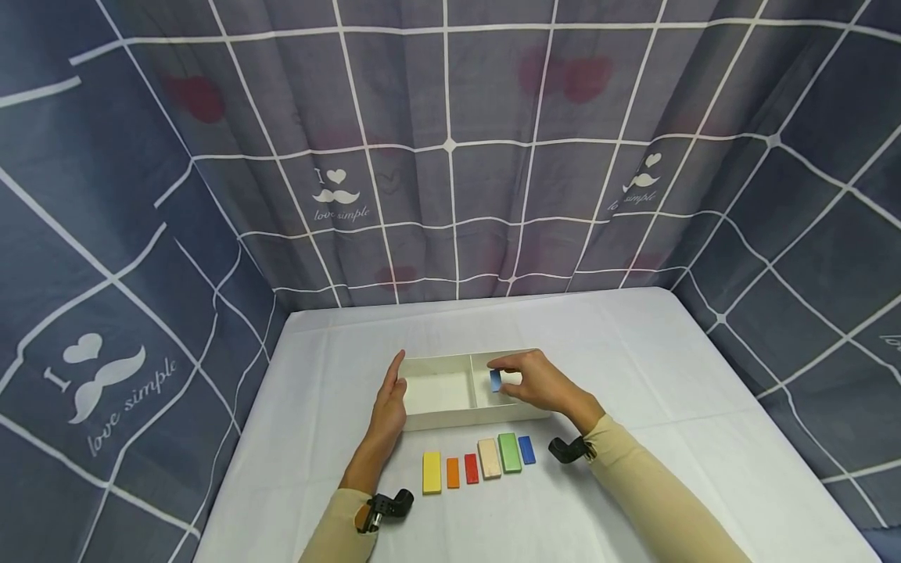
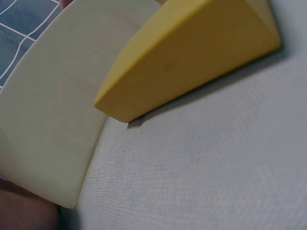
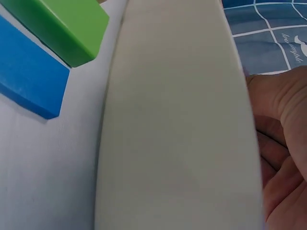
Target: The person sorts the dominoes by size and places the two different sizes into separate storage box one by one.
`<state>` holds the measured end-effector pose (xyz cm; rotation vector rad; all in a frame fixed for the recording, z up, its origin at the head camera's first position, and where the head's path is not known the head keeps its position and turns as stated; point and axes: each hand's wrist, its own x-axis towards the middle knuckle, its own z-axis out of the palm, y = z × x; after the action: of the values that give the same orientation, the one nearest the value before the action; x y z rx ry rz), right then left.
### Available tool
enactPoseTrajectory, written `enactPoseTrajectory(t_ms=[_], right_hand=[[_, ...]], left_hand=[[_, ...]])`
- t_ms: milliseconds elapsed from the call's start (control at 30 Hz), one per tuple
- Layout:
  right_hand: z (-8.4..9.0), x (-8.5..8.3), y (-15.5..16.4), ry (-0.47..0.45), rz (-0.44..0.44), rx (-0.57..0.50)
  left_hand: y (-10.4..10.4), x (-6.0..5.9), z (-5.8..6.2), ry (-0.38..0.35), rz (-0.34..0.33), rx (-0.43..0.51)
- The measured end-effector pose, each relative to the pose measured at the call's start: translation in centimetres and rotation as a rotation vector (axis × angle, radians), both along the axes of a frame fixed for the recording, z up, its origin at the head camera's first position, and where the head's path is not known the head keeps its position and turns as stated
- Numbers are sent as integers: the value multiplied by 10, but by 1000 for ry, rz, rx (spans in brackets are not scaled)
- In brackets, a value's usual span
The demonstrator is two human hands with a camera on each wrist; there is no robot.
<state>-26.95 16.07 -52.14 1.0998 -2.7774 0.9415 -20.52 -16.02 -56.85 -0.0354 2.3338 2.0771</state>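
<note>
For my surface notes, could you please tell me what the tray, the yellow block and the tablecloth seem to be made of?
The tray: probably plastic, matte, with smooth, even off-white walls. The yellow block: perhaps painted wood, satin, evenly coloured with softened edges, though plastic is possible. The tablecloth: fabric, matte, with visible weave.

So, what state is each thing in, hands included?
Tray: open-topped, divided in two
Left hand: touching tray's left end
Right hand: curled, pinching
Pinched blue block: gripped above or inside tray
Yellow block: lying flat
Orange block: lying flat
Red block: lying flat
Beige block: lying flat
Green block: lying flat
Other blue block: lying flat
White cloth: creased
Grid curtain: hanging
</note>
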Motion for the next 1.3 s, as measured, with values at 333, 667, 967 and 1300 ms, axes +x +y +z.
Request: enactPoseTrajectory(t_ms=[333,667,967,1300], right_hand=[[-8,-6,-16,-65,23,16],[-10,-12,-27,-98,25,24],[-16,-19,-31,-192,16,11],[-17,-19,-33,-253,33,-15]], left_hand=[[0,-1,-2,2,2,0],[0,-1,-1,9,-9,9],[1,-1,-2,8,-5,9],[0,0,-4,18,-9,10]])
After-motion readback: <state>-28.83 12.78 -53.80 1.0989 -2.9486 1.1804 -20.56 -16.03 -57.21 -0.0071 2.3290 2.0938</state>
